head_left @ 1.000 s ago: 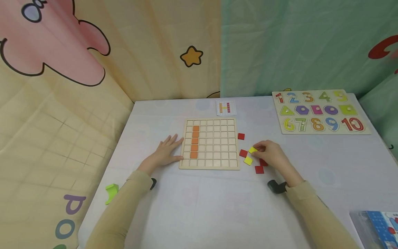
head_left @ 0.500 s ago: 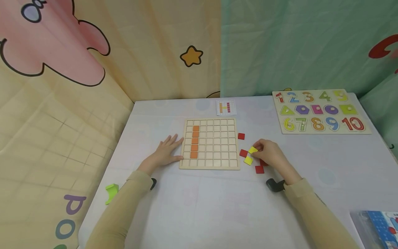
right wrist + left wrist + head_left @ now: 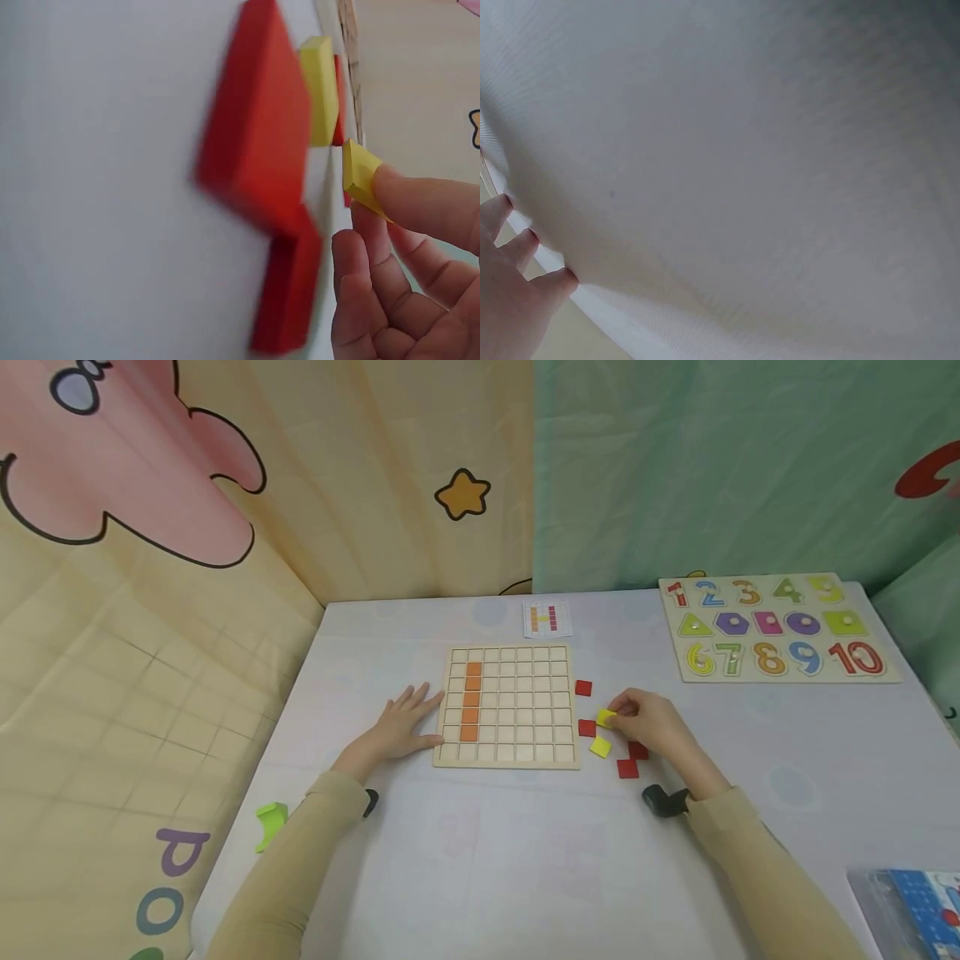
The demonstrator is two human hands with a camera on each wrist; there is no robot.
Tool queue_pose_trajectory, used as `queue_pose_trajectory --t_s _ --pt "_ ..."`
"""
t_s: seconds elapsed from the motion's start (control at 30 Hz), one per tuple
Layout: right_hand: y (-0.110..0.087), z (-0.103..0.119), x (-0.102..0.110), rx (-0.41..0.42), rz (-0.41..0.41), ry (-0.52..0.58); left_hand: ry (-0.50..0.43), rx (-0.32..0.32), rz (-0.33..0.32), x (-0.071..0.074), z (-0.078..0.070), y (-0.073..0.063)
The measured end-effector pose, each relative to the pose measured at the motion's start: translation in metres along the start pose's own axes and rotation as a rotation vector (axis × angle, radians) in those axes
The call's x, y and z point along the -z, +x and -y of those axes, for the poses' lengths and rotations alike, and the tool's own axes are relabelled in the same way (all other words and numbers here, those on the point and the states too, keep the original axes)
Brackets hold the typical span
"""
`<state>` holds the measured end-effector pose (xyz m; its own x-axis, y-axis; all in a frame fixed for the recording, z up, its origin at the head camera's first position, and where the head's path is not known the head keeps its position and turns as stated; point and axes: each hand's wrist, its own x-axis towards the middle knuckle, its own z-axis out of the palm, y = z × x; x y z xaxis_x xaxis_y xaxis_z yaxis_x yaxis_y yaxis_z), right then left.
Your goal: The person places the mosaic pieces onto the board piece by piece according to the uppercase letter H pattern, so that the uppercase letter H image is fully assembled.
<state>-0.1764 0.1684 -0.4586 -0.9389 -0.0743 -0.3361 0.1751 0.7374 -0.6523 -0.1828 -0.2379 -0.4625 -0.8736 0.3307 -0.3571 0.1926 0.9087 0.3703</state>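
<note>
My right hand (image 3: 651, 723) pinches a yellow square tile (image 3: 360, 174) between thumb and fingers, just right of the wooden grid board (image 3: 517, 759). Below it lies a second yellow tile (image 3: 600, 747), and around the hand several red tiles (image 3: 627, 769) are scattered on the table. With fingers spread, my left hand (image 3: 396, 727) touches the board's left edge. Orange tiles (image 3: 470, 699) fill part of one column on the board's left side. In the left wrist view, fingertips (image 3: 559, 279) rest against the white cloth, and the board is mostly out of sight.
A small pattern card (image 3: 547, 619) lies behind the board. The number and shape puzzle (image 3: 780, 628) sits at the back right. A green piece (image 3: 271, 825) lies near the left forearm, and a blue-covered box (image 3: 911, 906) stands at the front right.
My right hand has lifted the yellow tile slightly and shifted it a little up and left, uncovering more of a red tile below. The left hand stays in place.
</note>
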Motion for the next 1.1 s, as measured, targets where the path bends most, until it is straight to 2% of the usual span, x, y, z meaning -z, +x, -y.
queue_pose_trajectory --t_s 0.3,0.63,0.87,1.1 --pt "0.016 0.046 -0.011 0.102 -0.012 0.101 0.0 0.006 -0.008 0.001 0.001 -0.001" --pt "0.043 0.102 -0.048 0.208 0.04 0.143 0.003 0.005 -0.009 0.001 0.001 -0.001" --pt "0.058 0.122 -0.077 0.247 0.087 0.119 0.015 0.013 -0.003 0.0 -0.001 0.0" --pt "0.062 0.132 -0.087 0.266 0.084 0.043 0.019 0.024 -0.003 0.0 -0.003 0.0"
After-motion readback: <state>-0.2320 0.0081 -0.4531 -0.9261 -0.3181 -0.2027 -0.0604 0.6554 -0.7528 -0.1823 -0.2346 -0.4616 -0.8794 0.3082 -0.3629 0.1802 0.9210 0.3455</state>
